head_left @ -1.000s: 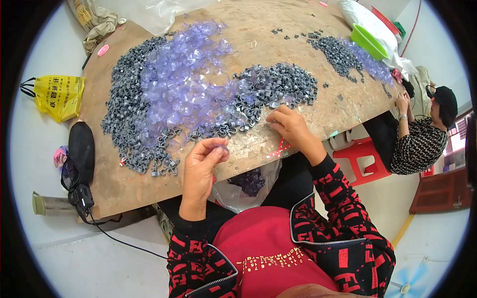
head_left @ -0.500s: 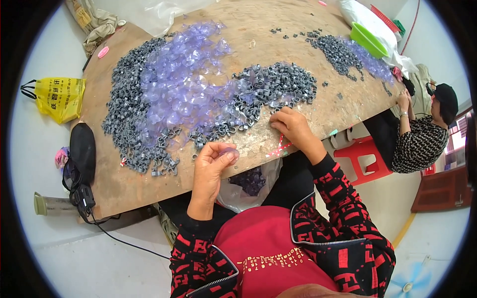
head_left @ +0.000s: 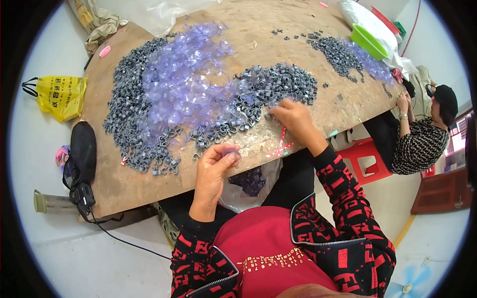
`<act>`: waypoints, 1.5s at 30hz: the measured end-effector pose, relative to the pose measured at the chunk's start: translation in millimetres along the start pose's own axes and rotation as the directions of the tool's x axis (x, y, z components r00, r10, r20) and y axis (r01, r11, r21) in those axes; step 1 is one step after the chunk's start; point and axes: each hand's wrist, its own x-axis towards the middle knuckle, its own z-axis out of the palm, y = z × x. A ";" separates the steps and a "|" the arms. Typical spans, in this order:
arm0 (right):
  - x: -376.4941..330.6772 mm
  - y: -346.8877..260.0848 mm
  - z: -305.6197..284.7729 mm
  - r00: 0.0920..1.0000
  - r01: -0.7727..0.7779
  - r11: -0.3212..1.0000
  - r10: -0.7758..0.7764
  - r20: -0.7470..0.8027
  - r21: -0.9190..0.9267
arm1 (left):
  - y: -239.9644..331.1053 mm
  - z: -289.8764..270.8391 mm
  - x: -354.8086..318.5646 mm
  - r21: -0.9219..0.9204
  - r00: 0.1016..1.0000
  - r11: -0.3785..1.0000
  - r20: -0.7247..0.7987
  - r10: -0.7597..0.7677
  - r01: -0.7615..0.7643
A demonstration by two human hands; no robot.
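Between the thumb and fingers of my left hand point(head_left: 212, 166) is a clear purple suction cup point(head_left: 231, 154), held above the table's near edge. My right hand point(head_left: 294, 119) is to its right and farther in, its fingers pinched at the near edge of a heap of grey plastic clips point(head_left: 283, 84). A small grey clip point(head_left: 269, 116) shows at the right fingertips, partly covered by them. To the left of that heap spreads a large pile of clear purple suction cups point(head_left: 181, 84), bordered by more grey clips point(head_left: 126, 89).
Below the table edge, a clear plastic bag point(head_left: 271, 181) holds dark purple pieces. A co-worker point(head_left: 422, 134) sits at the right beside smaller piles and a green basin point(head_left: 368, 41). A red stool point(head_left: 365, 161), yellow bag point(head_left: 60, 97) and black case point(head_left: 83, 151) stand around the table point(head_left: 144, 191).
My right hand has shifted slightly farther in toward the grey clips, and a grey piece now shows at its fingertips. My left hand keeps the suction cup, almost unmoved.
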 end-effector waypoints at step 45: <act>-10.8 -114.0 -4.2 0.891 -0.390 0.045 0.272 0.364 0.920 | -13.6 11.7 -1.3 -0.128 0.998 0.990 0.027 -0.053 0.056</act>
